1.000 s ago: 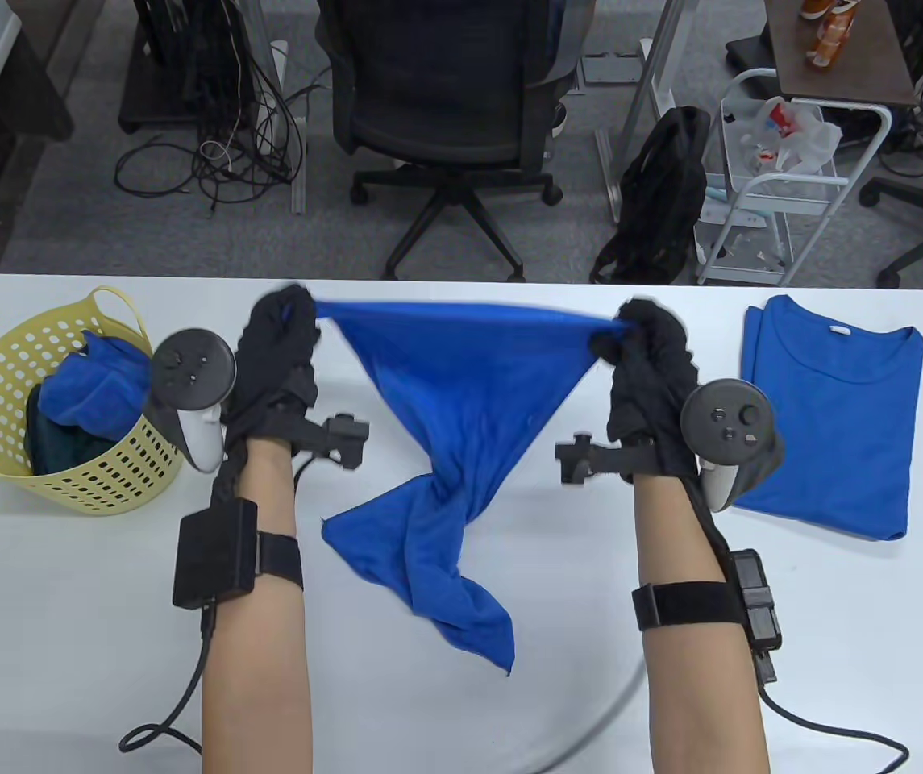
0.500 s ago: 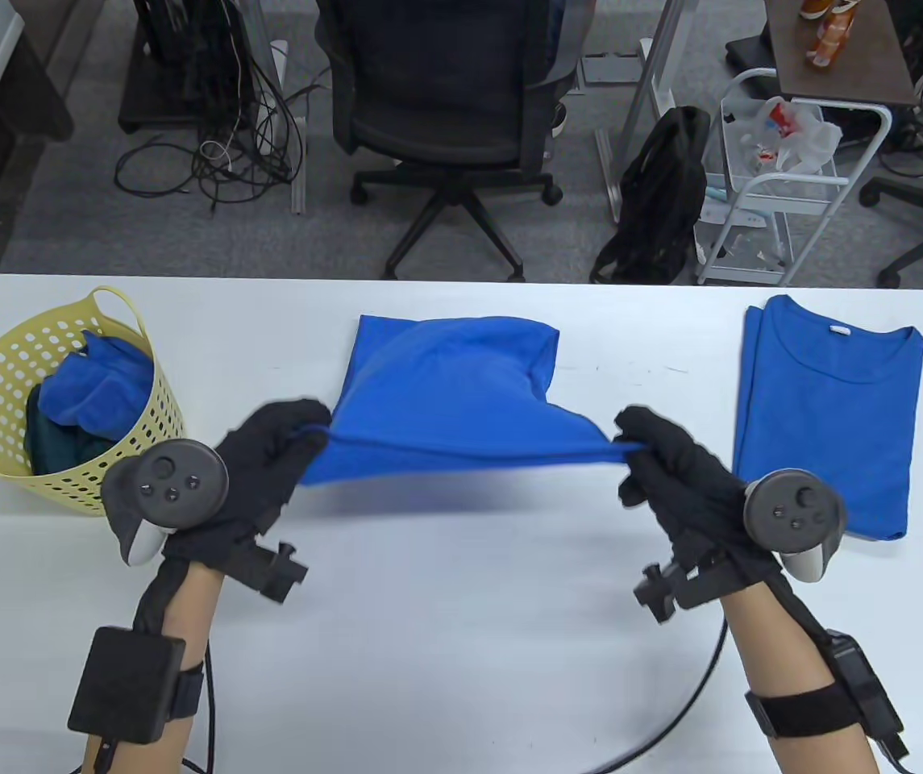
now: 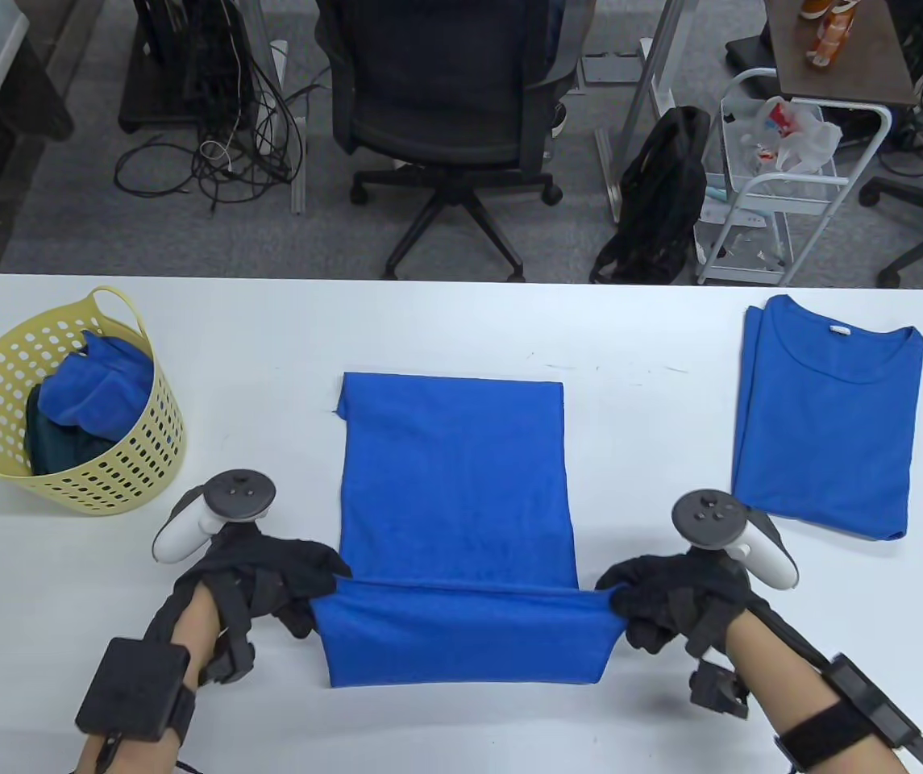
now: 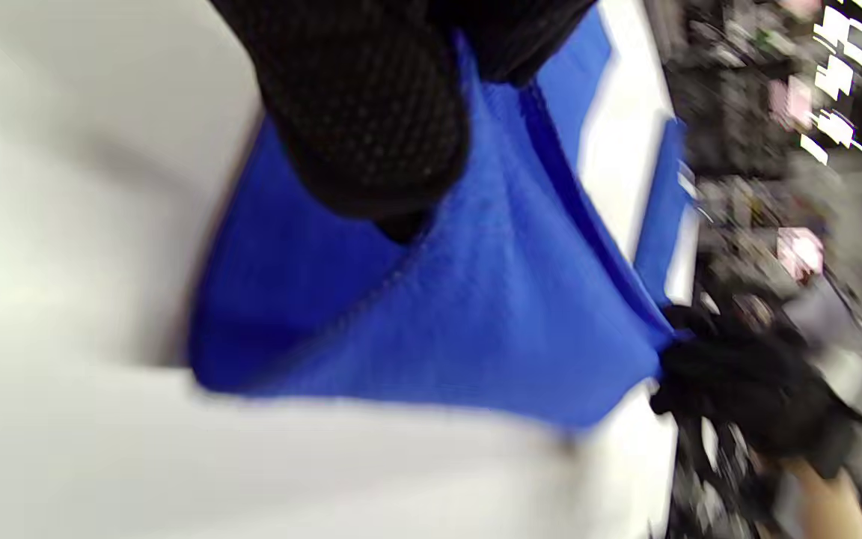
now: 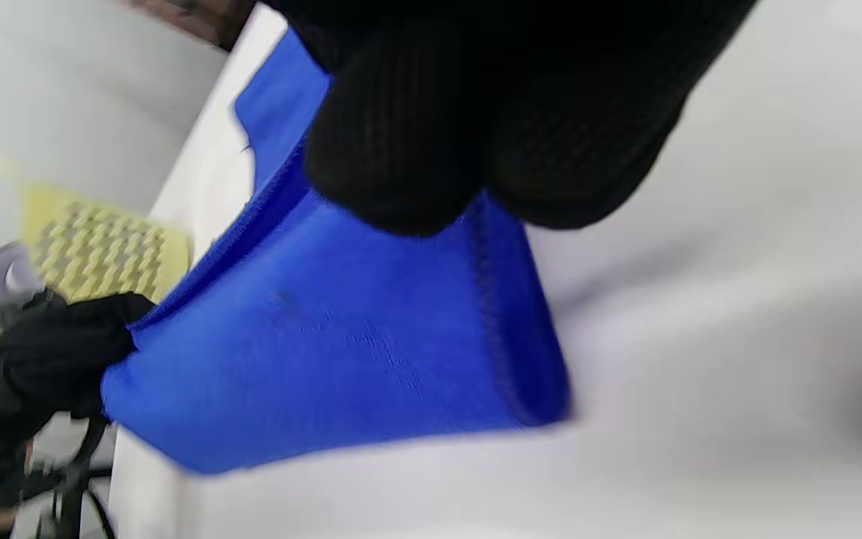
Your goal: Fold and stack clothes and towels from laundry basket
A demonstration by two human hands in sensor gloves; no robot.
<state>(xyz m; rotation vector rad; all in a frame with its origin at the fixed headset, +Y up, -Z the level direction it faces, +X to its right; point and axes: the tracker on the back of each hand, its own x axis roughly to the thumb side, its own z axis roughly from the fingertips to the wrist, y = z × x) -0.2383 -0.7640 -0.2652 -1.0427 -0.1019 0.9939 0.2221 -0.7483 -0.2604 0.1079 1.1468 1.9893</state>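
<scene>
Where half a second ago the blue towel [image 3: 457, 500] billowed in the air, it now lies spread flat mid-table — its near edge lifted into a fold. The left hand [image 3: 272, 576] and right hand [image 3: 667, 597] have drawn back toward the near edge, each pinching a corner. The yellow basket [image 3: 139, 463] sits at the left edge.

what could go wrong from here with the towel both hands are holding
1. The left hand and right hand pinch only the corners of the blue towel, so a slip could drop the raised edge crooked.
2. The far left corner of the towel sticks out slightly, so a fold made now may come out uneven.
3. The folded blue t-shirt lies close to the right hand; a wide sweep might rumple it.
</scene>
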